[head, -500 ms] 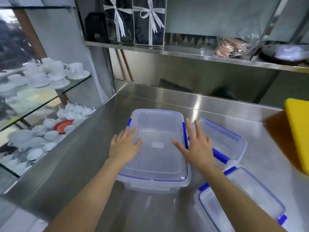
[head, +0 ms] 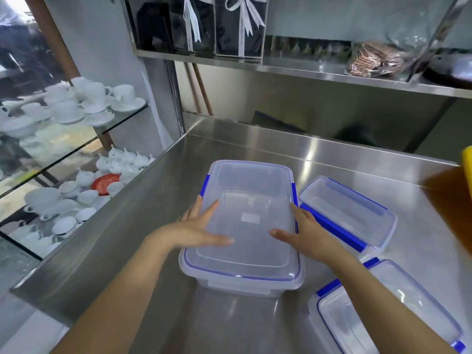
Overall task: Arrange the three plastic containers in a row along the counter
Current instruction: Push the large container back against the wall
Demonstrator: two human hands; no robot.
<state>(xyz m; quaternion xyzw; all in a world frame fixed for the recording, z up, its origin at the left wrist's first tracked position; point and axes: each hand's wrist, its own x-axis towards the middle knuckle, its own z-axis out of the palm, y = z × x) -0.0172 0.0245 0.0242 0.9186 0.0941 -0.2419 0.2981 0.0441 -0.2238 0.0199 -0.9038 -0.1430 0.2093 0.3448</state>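
Note:
A large clear plastic container [head: 250, 195] with blue clips and its lid on sits in the middle of the steel counter [head: 158, 205]. My left hand [head: 196, 228] clasps its left side, thumb lying across the lid. My right hand [head: 304, 231] clasps its right side, thumb on the lid. A smaller lidded container [head: 350, 213] lies just to the right, angled, almost touching the large one. A third lidded container [head: 398, 307] sits at the near right, partly hidden by my right forearm and cut off by the frame's edge.
A glass cabinet [head: 63, 154] full of white cups and teapots borders the counter's left edge. A steel shelf [head: 281, 67] with dark ribboned boxes and a wrapped packet hangs above the back. A yellow object [head: 468, 164] pokes in at the right.
Both hands have shifted from lying flat on the lid to clasping the large container's two sides. The view has moved slightly to the left.

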